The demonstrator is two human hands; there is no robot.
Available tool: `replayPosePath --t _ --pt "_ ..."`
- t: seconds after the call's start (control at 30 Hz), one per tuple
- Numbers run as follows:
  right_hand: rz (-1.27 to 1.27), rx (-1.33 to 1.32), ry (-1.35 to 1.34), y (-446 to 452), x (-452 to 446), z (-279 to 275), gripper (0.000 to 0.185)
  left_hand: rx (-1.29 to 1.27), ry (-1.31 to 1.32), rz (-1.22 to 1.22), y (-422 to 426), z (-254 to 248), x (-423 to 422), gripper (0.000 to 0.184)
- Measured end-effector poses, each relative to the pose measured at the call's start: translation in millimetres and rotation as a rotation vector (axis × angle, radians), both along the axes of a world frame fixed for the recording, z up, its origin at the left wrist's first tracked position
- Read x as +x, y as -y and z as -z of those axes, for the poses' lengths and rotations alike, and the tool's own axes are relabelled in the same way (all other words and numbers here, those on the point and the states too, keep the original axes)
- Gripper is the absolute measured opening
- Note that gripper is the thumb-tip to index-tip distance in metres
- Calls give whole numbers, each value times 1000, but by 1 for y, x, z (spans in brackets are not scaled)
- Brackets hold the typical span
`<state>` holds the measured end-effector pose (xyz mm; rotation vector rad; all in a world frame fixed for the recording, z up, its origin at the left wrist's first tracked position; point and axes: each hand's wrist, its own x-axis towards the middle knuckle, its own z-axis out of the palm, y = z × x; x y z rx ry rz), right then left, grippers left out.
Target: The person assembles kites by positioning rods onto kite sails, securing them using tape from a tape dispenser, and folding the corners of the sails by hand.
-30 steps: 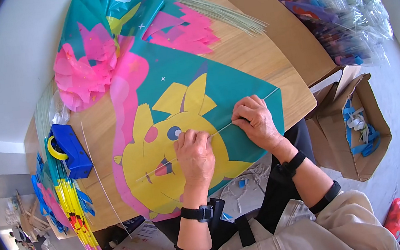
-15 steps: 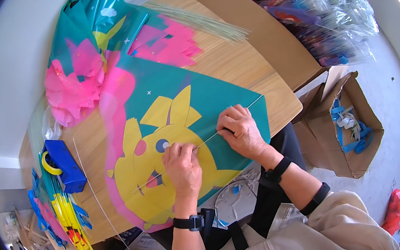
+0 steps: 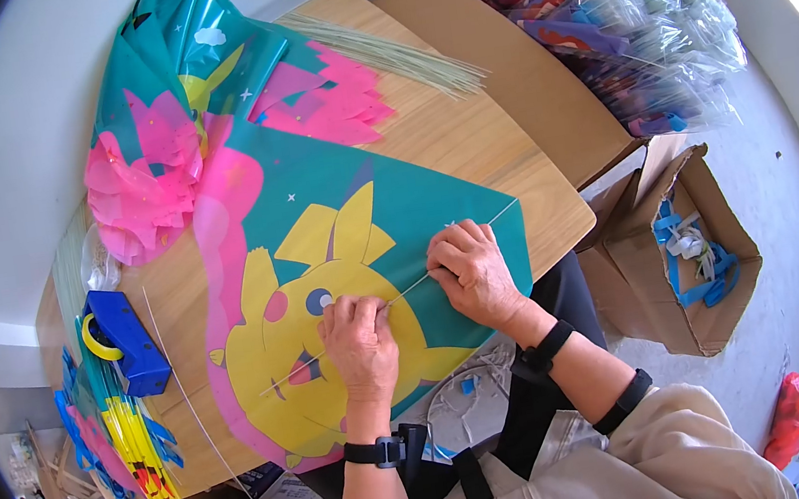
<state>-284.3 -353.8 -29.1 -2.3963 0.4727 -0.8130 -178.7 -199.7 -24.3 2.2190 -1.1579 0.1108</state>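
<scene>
A green kite sheet (image 3: 454, 204) printed with a yellow cartoon figure and a pink border lies spread on the wooden table. Across it runs a thin pale rod (image 3: 412, 287), from the figure's mouth to the sheet's right corner. My left hand (image 3: 360, 346) rests over the figure, fingers pinched on the rod. Farther right along the same rod, my right hand (image 3: 471, 272) is closed on it near the corner. The fingertips of both hands are partly hidden.
A blue tape dispenser (image 3: 134, 340) with yellow tape stands at the table's left. More sheets with pink fringes (image 3: 143, 182) are heaped at the back, beside a bundle of thin rods (image 3: 394, 53). An open cardboard box (image 3: 624, 270) sits right of the table; wrapped packs (image 3: 633, 27) fill the back right.
Both hands keep hold of the rod in nearly the same places. The whole view has shifted slightly, and my right hand has moved very little along the sheet.
</scene>
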Motion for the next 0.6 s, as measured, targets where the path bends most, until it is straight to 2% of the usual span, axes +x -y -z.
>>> replayPosePath --t 0.6 --pt "19 -75 0 -1 3 2 15 8 3 -13 -1 2 1 13"
